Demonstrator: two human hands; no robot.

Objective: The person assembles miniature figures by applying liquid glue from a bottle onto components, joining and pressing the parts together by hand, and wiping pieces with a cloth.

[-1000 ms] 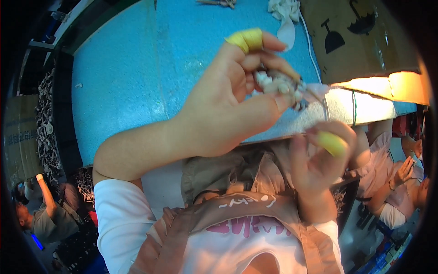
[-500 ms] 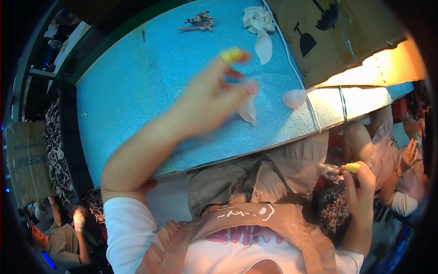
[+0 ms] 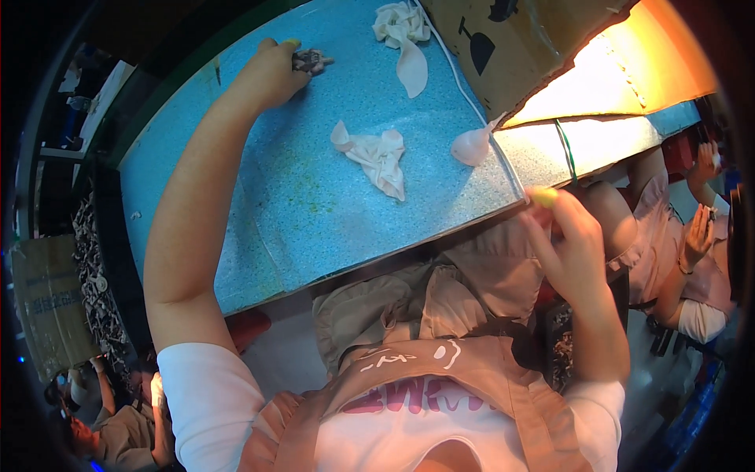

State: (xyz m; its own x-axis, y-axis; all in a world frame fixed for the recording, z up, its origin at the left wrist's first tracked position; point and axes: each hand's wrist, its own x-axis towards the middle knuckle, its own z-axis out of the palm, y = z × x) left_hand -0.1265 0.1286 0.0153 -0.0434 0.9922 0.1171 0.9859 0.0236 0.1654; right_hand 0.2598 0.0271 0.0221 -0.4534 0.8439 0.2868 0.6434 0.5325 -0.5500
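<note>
At the far left of the blue tabletop [image 3: 314, 236], my left hand [image 3: 274, 77] closes on a small clump of grey-brown pieces [image 3: 314, 61]; its fingertips are partly hidden. My right hand [image 3: 576, 240] is raised by the table's near right edge. Its thumb and yellow-covered index finger are apart, with nothing visible between them. A crumpled white cloth-like piece [image 3: 380, 161] lies mid-table. Farther off is a bunched white piece [image 3: 402, 25] with a flap. Beside a white cord [image 3: 508, 169] sits a pale pink, bulb-shaped thing [image 3: 470, 147].
A cardboard box [image 3: 535, 47], brightly lit inside, stands at the far right. A dark bin [image 3: 98, 275] of small pieces lies past the table's left edge. Another dark container [image 3: 562, 346] is below my right forearm. Other people sit at both sides.
My left hand has moved far and left onto the clump. My right hand has risen toward the table edge, and the small pieces at its fingers are gone from it. The view has shifted slightly.
</note>
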